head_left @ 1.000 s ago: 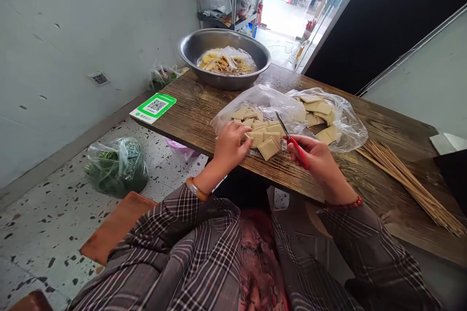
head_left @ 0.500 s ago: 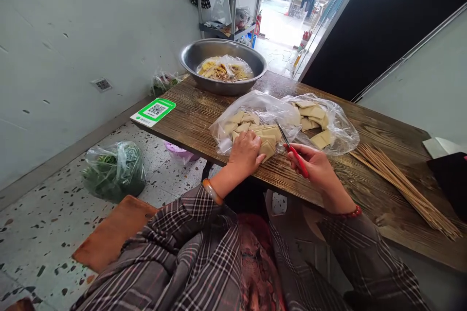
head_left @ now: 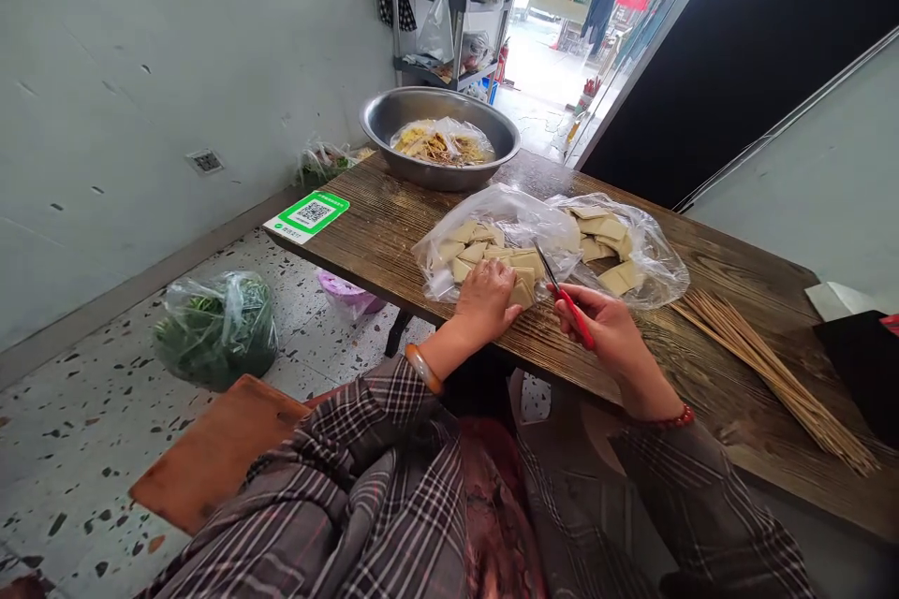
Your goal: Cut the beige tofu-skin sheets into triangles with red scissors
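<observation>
Red-handled scissors (head_left: 573, 312) slant above the near edge of the wooden surface (head_left: 372, 239), their long axis running from the person's right hand (head_left: 605, 329) forward and leftward, blade tips toward the clear plastic bag (head_left: 528, 208). The right hand's fingers are wrapped around the handles. The left hand (head_left: 486, 301) lies over the beige squares (head_left: 527, 276), left of the blades; whether its fingers grip one cannot be told. Thin sticks (head_left: 779, 374) lie well to the right.

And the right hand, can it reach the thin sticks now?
Probably yes: nothing visible blocks the right hand from the thin sticks to its right, though it holds a red-handled tool.
</observation>
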Motion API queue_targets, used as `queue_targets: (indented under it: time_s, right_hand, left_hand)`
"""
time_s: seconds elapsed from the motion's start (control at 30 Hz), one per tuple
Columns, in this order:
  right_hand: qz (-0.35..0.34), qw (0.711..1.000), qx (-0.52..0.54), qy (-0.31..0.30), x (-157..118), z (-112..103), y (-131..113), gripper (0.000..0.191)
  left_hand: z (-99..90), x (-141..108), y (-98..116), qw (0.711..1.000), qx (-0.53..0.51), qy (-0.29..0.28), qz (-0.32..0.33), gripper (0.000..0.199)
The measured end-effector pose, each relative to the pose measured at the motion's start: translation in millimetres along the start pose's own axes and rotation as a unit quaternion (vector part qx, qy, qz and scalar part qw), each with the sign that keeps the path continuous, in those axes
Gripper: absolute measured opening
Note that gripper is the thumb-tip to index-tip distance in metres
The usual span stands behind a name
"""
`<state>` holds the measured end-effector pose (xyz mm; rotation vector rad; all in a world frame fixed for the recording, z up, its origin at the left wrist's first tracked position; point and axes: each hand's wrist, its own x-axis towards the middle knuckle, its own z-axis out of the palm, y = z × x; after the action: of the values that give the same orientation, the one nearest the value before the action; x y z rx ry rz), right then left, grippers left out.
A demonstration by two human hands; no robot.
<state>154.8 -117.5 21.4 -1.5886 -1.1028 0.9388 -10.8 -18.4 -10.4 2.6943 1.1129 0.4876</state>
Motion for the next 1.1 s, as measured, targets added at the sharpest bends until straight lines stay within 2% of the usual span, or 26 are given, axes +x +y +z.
queue_targets:
  time_s: [0.27,0.37,0.47,0.53,0.57,0.63,0.7,0.73,0.8,0.9,1.1]
  right_hand:
    - [0.005,1.000,0.012,0.008,-6,2,-5,0.064]
    - [0.002,1.000,0.005,0.009,-9,2,-7,0.064]
    - [0.000,1.000,0.001,0.009,-13,1,-8,0.064]
    - [-0.001,1.000,0.000,0.005,-16,1,-8,0.064]
    - [-0.001,1.000,-0.001,0.002,-18,1,-8,0.063]
    - [0.002,1.000,-0.006,-0.007,-20,1,-8,0.063]
    - [0.000,1.000,-0.016,-0.017,-21,2,-8,0.064]
    - [-0.005,0.999,-0.024,-0.024,-21,2,-8,0.064]
    - [-0.025,0.998,-0.046,-0.039,-20,4,-9,0.063]
    - [-0.050,0.993,-0.083,-0.065,-15,7,-9,0.061]
    - [-0.026,0.990,-0.089,-0.109,-6,16,-11,0.065]
  left_hand:
    - [-0.5,-5,8,1.000,-0.017,-0.014,0.007,0.031]
    - [4.1,-7,3,0.995,-0.097,-0.016,0.006,0.028]
    - [7.1,-9,-10,0.975,-0.222,-0.015,-0.016,0.014]
    - [5.6,-10,-19,0.937,-0.346,-0.006,-0.047,0.005]
    - [3.6,-10,-24,0.903,-0.426,-0.004,-0.064,0.005]
    - [-2.6,-10,-32,0.807,-0.582,0.009,-0.101,0.013]
    - [-10.7,-9,-37,0.703,-0.696,0.039,-0.140,0.024]
    - [-15.0,-9,-39,0.662,-0.731,0.056,-0.158,0.030]
    - [-23.3,-9,-41,0.605,-0.770,0.083,-0.187,0.037]
    - [-32.3,-9,-41,0.569,-0.791,0.102,-0.201,0.036]
    - [-35.8,-10,-40,0.558,-0.799,0.112,-0.194,0.034]
